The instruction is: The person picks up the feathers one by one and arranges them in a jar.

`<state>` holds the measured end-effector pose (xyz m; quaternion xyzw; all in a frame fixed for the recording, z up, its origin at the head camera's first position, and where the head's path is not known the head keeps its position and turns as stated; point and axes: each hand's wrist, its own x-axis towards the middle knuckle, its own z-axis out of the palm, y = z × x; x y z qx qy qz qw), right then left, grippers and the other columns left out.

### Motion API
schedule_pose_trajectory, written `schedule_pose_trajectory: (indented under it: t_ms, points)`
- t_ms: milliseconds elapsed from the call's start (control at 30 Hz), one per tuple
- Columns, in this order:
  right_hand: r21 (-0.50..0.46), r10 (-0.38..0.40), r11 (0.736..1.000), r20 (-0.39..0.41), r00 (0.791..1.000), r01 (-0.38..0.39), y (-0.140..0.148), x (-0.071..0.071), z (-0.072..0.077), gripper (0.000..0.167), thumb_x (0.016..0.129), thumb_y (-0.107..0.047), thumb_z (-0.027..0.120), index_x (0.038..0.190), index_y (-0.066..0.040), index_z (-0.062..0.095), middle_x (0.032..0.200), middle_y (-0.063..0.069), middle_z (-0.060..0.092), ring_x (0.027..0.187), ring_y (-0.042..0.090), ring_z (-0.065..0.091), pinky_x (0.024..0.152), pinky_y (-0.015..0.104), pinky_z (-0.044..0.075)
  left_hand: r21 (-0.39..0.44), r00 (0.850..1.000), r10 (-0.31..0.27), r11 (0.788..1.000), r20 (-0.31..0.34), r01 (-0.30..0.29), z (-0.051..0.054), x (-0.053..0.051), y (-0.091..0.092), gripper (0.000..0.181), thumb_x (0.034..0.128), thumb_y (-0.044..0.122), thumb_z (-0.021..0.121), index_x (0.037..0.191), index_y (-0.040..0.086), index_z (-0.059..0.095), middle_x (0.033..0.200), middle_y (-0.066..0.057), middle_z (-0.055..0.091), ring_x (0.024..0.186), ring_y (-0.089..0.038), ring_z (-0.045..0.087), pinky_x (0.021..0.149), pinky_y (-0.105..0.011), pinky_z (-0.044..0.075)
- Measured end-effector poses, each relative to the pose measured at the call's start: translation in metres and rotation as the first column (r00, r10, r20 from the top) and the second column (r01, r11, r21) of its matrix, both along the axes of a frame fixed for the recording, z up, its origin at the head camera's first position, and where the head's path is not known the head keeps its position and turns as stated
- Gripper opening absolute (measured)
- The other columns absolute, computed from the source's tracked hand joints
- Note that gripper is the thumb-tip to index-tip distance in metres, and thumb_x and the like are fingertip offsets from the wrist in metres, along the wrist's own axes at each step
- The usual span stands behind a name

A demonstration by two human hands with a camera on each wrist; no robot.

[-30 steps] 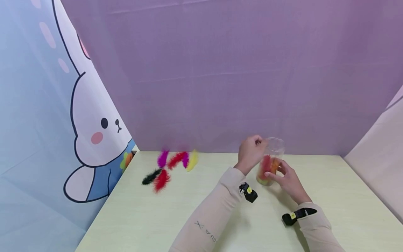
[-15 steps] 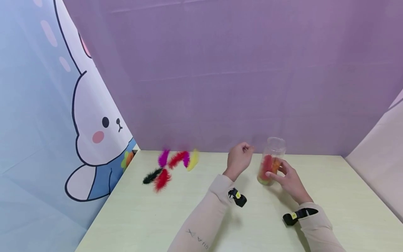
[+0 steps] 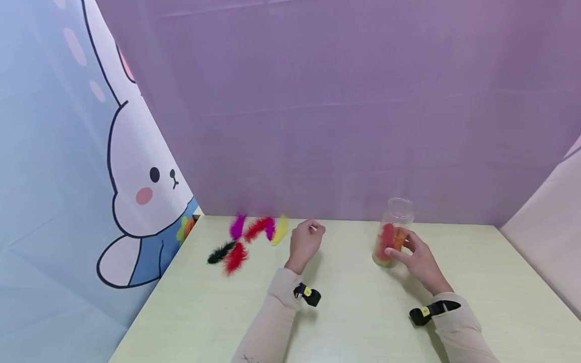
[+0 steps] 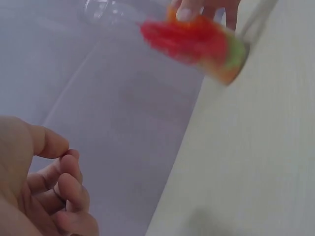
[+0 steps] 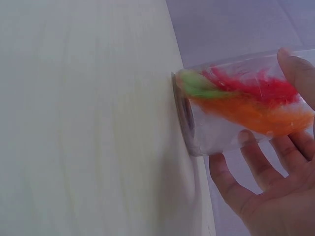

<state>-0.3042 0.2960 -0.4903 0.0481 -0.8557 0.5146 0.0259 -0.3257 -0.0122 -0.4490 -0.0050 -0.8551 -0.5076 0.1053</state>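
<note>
My right hand (image 3: 419,259) grips a clear jar (image 3: 399,217) around its lower part, thumb on one side and fingers on the other. The jar stands upright on the table. Inside lie a red feather (image 5: 266,88), an orange feather (image 5: 256,115) and a green feather (image 5: 197,83). Left of the jar, my left hand (image 3: 306,244) is above the table, thumb and index fingertips together and the other fingers curled, with nothing between them. Nearest to it is a yellow feather (image 3: 280,231).
Left of the left hand lie a red feather (image 3: 256,229) beside a purple feather (image 3: 270,229), another purple feather (image 3: 237,227), a black feather (image 3: 221,252) and another red feather (image 3: 235,258). A purple curtain (image 3: 317,111) borders the table's (image 3: 181,312) back edge.
My left hand has moved from the jar's mouth leftward towards the loose feathers. The right hand keeps its grip on the jar, which stays in place.
</note>
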Motion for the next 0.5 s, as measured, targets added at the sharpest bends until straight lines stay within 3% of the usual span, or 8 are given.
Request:
schedule_pose_trajectory:
  t_ms: [200,500]
  points:
    - [0.004,-0.001,1.0,-0.008,1.0,0.001,-0.001,0.001,0.001,0.085,0.093,-0.039,0.076,0.159,-0.011,0.03,0.159,0.024,0.039,0.145,0.05,0.038,0.111,0.074,0.03,-0.013,0.998,0.067,0.998,0.01,-0.067,-0.01,-0.001,-0.033,0.013,0.0938,0.024,0.066,0.092,0.015,0.074,0.067,0.0,0.061,0.054,-0.013,0.051,0.052,-0.028,0.04]
    - [-0.016,-0.002,1.0,-0.012,1.0,0.002,-0.001,0.002,0.002,0.083,0.093,-0.037,0.076,0.158,-0.011,0.033,0.158,0.024,0.041,0.145,0.049,0.038,0.111,0.075,0.029,-0.114,0.988,0.152,0.982,0.001,-0.151,-0.009,-0.002,-0.068,0.014,0.0927,0.024,0.066,0.094,0.012,0.074,0.073,-0.005,0.066,0.06,-0.018,0.057,0.053,-0.031,0.042]
